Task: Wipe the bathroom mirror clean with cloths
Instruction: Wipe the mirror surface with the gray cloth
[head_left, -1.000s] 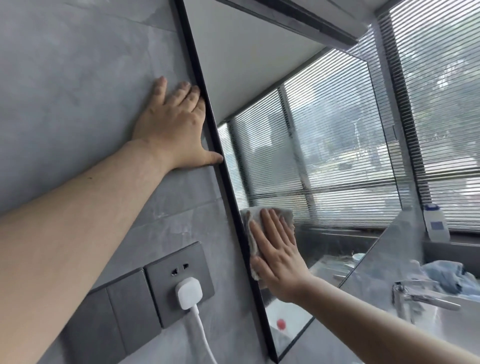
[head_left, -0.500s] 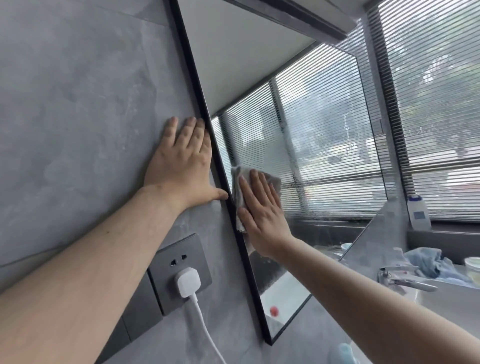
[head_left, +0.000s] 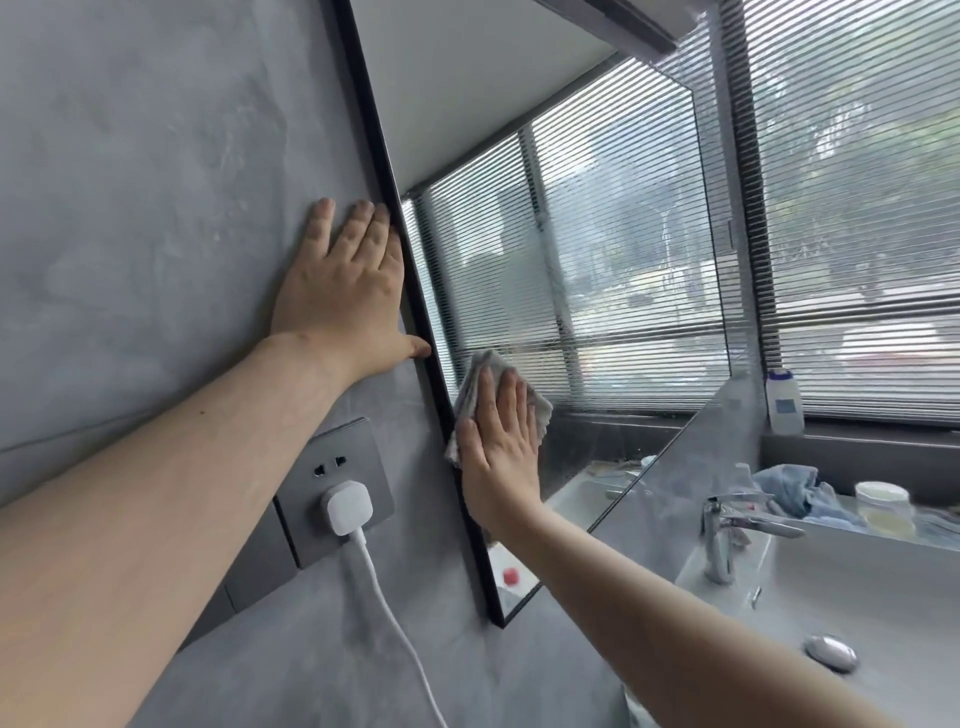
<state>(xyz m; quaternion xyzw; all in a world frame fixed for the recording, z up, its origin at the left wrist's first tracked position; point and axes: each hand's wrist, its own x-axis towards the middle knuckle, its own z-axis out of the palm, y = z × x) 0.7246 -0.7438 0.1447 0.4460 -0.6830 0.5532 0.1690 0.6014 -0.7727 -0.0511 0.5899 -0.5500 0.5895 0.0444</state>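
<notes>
Head view: the mirror (head_left: 597, 286) hangs on a grey wall (head_left: 156, 208), and the cloth (head_left: 537, 415) lies flat on the glass near its lower left, just beside the black frame (head_left: 384, 171).

The cloth is pressed and not gripped, so a fast stroke could let it slide out from under the palm and drop toward the sink (head_left: 857, 597). If it is damp, a stray pass over the frame could bring moisture to the white plug (head_left: 345, 506) below. Faint streaks seem to remain mid-glass, though the reflected blinds make that hard to judge.

The right hand (head_left: 498, 457) has straight, slightly spread fingers (head_left: 511, 400) pushing the cloth against the mirror. The left hand (head_left: 343, 291) rests flat on the wall, fingers extended, thumb touching the frame, holding nothing.
</notes>
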